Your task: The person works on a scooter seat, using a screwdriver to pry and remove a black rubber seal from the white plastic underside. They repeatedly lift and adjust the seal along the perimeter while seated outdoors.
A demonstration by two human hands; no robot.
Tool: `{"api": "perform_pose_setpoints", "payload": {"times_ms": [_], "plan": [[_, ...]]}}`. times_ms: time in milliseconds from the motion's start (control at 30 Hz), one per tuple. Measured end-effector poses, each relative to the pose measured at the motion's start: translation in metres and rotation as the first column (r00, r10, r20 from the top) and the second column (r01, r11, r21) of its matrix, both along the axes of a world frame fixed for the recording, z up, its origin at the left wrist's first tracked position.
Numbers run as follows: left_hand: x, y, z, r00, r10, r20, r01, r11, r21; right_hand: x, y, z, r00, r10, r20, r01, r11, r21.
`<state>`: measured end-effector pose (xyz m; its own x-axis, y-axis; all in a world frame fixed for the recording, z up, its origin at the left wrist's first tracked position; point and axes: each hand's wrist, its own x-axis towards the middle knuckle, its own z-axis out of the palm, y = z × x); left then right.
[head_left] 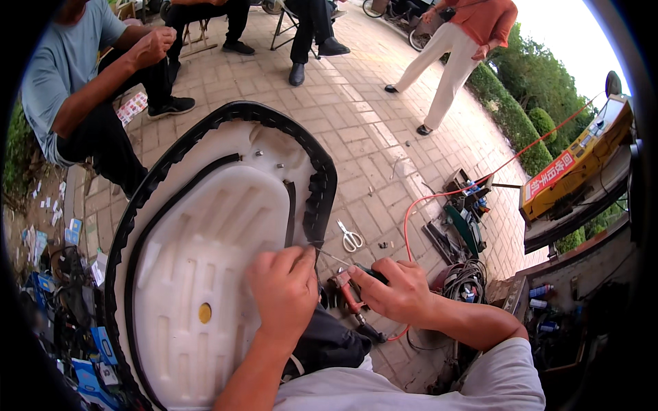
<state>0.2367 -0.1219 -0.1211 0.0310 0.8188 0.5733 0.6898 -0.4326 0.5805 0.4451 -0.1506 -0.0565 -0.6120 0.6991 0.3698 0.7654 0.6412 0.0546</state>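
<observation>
An upturned scooter seat (pixel 212 240) with a white plastic base leans over my lap. Its black cover (pixel 322 185) is folded in pleats over the rim. My left hand (pixel 284 284) is closed, pinching the cover's edge on the right side of the seat. In my right hand (pixel 394 291) is a screwdriver (pixel 336 258) with a dark green handle, its thin shaft pointing left. The shaft's tip reaches the cover edge beside my left fingers, which partly hide it. Below my right hand, a red and silver air tool (pixel 351 296) lies near my leg.
White-handled scissors (pixel 351 240) lie on the paving. A red hose (pixel 408 226) curves across the ground past a tool box (pixel 466 219). People sit at the upper left; one person (pixel 456 55) stands farther back. Clutter (pixel 75 308) covers the left side; a yellow-and-red cabinet (pixel 576 164) stands right.
</observation>
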Motion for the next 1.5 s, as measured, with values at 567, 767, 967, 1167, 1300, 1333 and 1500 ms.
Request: {"api": "perform_pose_setpoints", "payload": {"times_ms": [567, 767, 967, 1167, 1300, 1333, 1500], "plan": [[-0.008, 0.008, 0.013, 0.963, -0.056, 0.265, 0.076, 0.995, -0.065, -0.029, -0.005, -0.022, 0.859, -0.148, -0.490, 0.003, 0.959, -0.284], [-0.021, 0.010, 0.028, 0.897, -0.088, 0.433, 0.183, 0.966, -0.182, -0.034, -0.003, -0.011, 0.749, -0.216, -0.626, -0.087, 0.905, -0.417], [-0.026, 0.004, 0.022, 0.832, -0.052, 0.552, 0.196, 0.959, -0.206, -0.030, 0.004, -0.002, 0.905, -0.005, -0.425, -0.096, 0.971, -0.217], [-0.025, -0.003, 0.020, 0.837, -0.024, 0.547, 0.144, 0.973, -0.179, -0.004, -0.006, -0.045, 0.506, -0.143, -0.851, -0.124, 0.964, -0.236], [-0.017, 0.000, 0.018, 0.935, -0.062, 0.349, 0.106, 0.988, -0.108, 0.054, -0.012, -0.164, 0.302, -0.581, -0.756, 0.324, 0.808, -0.492], [-0.015, 0.001, 0.019, 0.945, -0.054, 0.321, 0.092, 0.990, -0.104, 0.073, -0.019, -0.194, 0.334, -0.643, -0.689, 0.412, 0.758, -0.506], [-0.012, 0.008, 0.031, 0.979, 0.017, 0.203, 0.011, 0.990, -0.138, 0.118, -0.057, -0.282, 0.316, -0.896, -0.313, 0.688, 0.444, -0.574]]}}
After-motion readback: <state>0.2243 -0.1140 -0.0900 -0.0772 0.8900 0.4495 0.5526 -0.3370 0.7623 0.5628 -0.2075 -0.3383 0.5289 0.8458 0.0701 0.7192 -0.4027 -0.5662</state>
